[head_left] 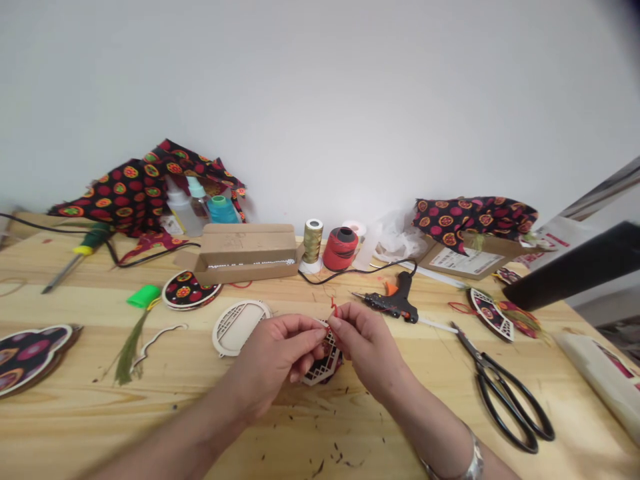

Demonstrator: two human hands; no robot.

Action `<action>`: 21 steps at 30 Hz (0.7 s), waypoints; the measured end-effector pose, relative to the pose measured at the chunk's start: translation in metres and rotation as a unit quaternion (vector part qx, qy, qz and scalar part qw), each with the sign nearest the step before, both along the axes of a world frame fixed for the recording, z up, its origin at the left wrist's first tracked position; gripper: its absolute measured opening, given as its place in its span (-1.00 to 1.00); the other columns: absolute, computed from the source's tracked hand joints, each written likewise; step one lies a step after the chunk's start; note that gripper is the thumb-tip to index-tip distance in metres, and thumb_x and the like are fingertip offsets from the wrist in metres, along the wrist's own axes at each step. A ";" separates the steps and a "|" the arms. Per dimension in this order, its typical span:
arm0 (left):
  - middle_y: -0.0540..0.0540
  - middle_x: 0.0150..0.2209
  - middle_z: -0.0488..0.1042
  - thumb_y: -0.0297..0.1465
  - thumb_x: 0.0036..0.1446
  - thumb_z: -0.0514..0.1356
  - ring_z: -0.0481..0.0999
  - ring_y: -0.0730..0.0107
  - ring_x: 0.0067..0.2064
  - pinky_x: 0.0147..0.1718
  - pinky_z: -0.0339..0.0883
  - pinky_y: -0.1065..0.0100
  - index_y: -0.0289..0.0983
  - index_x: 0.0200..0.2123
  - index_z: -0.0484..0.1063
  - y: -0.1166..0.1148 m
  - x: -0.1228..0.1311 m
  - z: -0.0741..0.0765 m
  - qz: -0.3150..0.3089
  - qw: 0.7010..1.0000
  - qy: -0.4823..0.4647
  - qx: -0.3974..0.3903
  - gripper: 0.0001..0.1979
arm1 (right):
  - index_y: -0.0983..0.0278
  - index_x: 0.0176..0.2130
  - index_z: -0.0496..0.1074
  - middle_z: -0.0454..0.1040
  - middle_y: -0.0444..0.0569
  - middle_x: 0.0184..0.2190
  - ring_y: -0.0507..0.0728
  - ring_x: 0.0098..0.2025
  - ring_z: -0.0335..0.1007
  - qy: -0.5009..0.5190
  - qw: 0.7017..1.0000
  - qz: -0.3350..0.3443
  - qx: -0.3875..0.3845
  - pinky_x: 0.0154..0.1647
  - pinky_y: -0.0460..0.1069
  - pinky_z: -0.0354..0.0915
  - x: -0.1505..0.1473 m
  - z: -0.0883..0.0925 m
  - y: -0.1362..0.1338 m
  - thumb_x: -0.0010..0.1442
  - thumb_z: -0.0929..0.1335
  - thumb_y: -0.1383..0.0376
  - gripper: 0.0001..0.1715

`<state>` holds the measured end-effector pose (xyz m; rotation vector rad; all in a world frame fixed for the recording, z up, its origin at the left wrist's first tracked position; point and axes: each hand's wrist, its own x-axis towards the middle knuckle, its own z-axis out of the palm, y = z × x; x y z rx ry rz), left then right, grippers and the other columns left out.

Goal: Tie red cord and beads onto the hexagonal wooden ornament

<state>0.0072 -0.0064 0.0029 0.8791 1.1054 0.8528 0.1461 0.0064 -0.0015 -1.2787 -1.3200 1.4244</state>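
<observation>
Both hands meet near the middle of the table over a small lattice-edged wooden ornament [326, 367] backed with dark patterned fabric. My right hand [367, 340] pinches a red cord [334, 307], whose loose end sticks up above the fingertips. My left hand [287, 347] is closed too, thumb against forefinger at the ornament's upper edge, apparently on the same red cord; its grip is partly hidden. The fingers cover the top of the ornament. Just left of it lies a round pale wooden frame [240, 327] with lattice cutouts, partly behind my left hand.
A black glue gun [393, 300] and large black-handled scissors [505, 390] lie to the right. Thread spools [340, 249] and an open cardboard box [247, 253] stand behind. A green tassel [133, 347], a fabric-covered round piece [190, 291] and a screwdriver [75, 260] lie left.
</observation>
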 end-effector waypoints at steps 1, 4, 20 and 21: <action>0.06 -0.65 0.35 -0.35 -0.02 0.19 0.17 0.67 -0.67 -0.73 -0.07 0.59 -0.33 -0.51 0.40 0.000 0.000 0.000 0.003 1.000 -0.005 -0.003 -0.85 | 0.29 -0.52 0.22 0.15 -0.25 -0.68 -0.08 -0.64 -0.02 -0.007 1.000 0.000 0.001 -0.67 -0.17 -0.03 0.000 0.000 0.000 0.09 0.24 0.31 -0.83; 0.06 -0.64 0.36 -0.37 -0.02 0.19 0.18 0.67 -0.67 -0.73 -0.07 0.59 -0.33 -0.53 0.39 0.001 0.000 0.000 0.007 1.000 -0.019 -0.003 -0.86 | 0.29 -0.52 0.22 0.16 -0.24 -0.67 -0.07 -0.63 -0.02 -0.031 0.999 -0.001 0.016 -0.66 -0.17 -0.02 0.001 0.000 0.000 0.10 0.23 0.32 -0.83; 0.09 -0.63 0.39 -0.43 -0.08 0.23 0.26 0.61 -0.60 -0.61 0.13 0.56 -0.29 -0.52 0.44 0.000 -0.001 0.002 0.002 0.998 0.019 0.066 -0.95 | 0.27 -0.54 0.21 0.16 -0.24 -0.66 -0.05 -0.60 0.02 -0.093 0.992 -0.007 0.080 -0.61 -0.16 0.02 0.002 0.006 0.000 0.09 0.24 0.36 -0.82; 0.08 -0.61 0.41 -0.44 -0.09 0.23 0.30 0.59 -0.58 -0.59 0.18 0.55 -0.28 -0.52 0.45 0.000 0.000 0.003 0.007 0.996 0.042 0.082 -0.96 | 0.27 -0.54 0.21 0.16 -0.24 -0.66 -0.05 -0.60 0.02 -0.093 0.992 -0.006 0.081 -0.61 -0.16 0.02 0.002 0.007 0.000 0.09 0.24 0.36 -0.82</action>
